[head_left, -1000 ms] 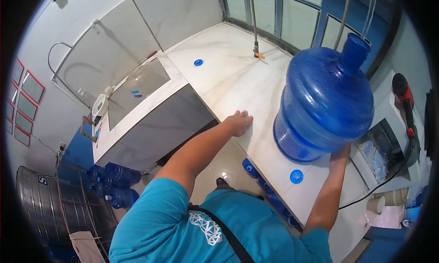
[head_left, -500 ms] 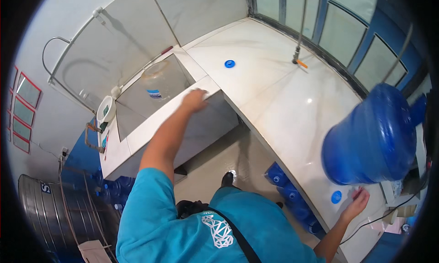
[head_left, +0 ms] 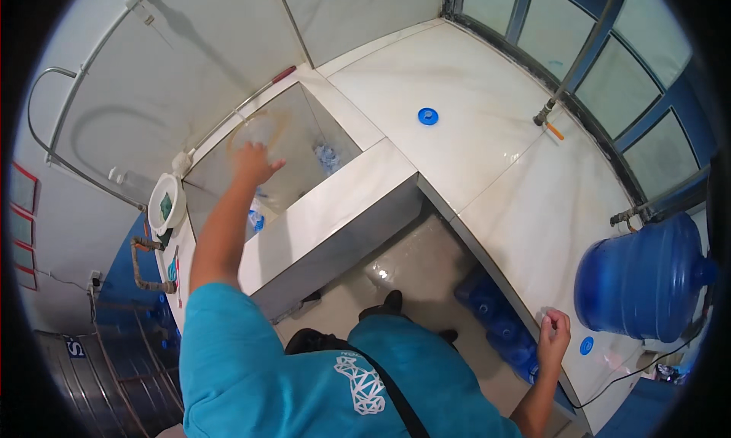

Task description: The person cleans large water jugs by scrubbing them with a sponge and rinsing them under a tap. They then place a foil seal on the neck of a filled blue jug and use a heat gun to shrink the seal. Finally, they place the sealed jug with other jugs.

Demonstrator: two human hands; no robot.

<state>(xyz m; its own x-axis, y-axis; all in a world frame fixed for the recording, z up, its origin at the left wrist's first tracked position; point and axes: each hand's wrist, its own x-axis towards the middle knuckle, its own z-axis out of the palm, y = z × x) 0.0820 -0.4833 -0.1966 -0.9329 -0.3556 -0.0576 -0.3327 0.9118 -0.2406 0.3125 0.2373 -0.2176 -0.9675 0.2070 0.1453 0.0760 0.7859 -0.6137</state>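
My left hand [head_left: 255, 165] is over the sunken basin [head_left: 301, 126] on the left, its thumb spread away from the fingers and nothing seen in it. Beneath and beyond it lies a clear round plastic jug [head_left: 263, 126], partly covered by the hand; whether they touch cannot be told. A blue-and-white label [head_left: 256, 215] shows low in the basin. At the right counter's front edge is my right hand [head_left: 554, 335], fingers loosely bent and apart, holding nothing visible. Close by, a large blue water jug [head_left: 643, 282] lies on its side, with a blue cap [head_left: 586, 346] near it.
Another blue cap [head_left: 428, 116] sits on the white counter [head_left: 487, 164]. A tap with an orange handle [head_left: 554, 129] stands at the back. Several blue jugs [head_left: 499, 327] are below the counter. A white bowl [head_left: 167, 204] and a long-handled tool [head_left: 263, 91] rest along the basin's rim.
My left hand has moved from the basin's front rim out over the basin. My right hand has drawn back left from the cap. The blue jug has tipped over onto its side.
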